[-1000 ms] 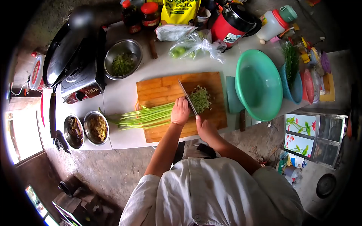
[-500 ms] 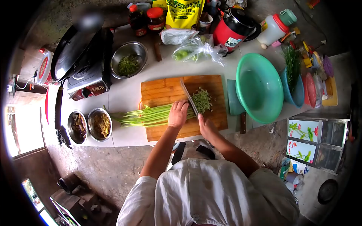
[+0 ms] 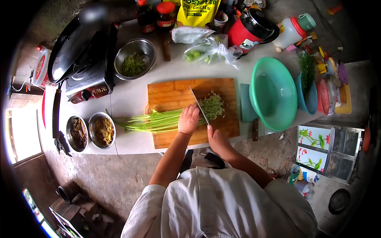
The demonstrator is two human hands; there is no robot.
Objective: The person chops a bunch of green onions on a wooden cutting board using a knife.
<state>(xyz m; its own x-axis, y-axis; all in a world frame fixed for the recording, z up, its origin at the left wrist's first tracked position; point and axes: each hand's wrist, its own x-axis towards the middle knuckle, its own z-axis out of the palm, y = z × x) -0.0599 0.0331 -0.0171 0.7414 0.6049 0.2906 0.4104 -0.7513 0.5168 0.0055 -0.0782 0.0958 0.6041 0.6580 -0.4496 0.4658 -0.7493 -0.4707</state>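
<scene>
A bundle of long pale-green stalks point(image 3: 154, 120), celery by the look, lies across the wooden cutting board point(image 3: 170, 92). My left hand point(image 3: 189, 119) presses down on the bundle with curled fingers near its cut end. In my right hand point(image 3: 218, 141) is the handle of a kitchen knife point(image 3: 199, 105). Its blade slants up and left beside my left fingertips, at the end of the stalks. A pile of finely chopped green pieces point(image 3: 213, 106) sits just right of the blade. The right fingers wrap the handle, which they mostly hide.
A green basin point(image 3: 274, 115) stands right of the board, beside another knife's dark handle point(image 3: 255, 129). Two metal bowls of food point(image 3: 91, 137) and a gas stove point(image 3: 89, 85) with a wok are left. A steel bowl point(image 3: 150, 49), bagged green produce point(image 3: 204, 51) and a red kettle point(image 3: 242, 33) stand behind.
The view has shifted slightly. Both hands stay at the bundle's cut end, and the knife blade shows thinner, turned more edge-on. The chopped pile looks much the same.
</scene>
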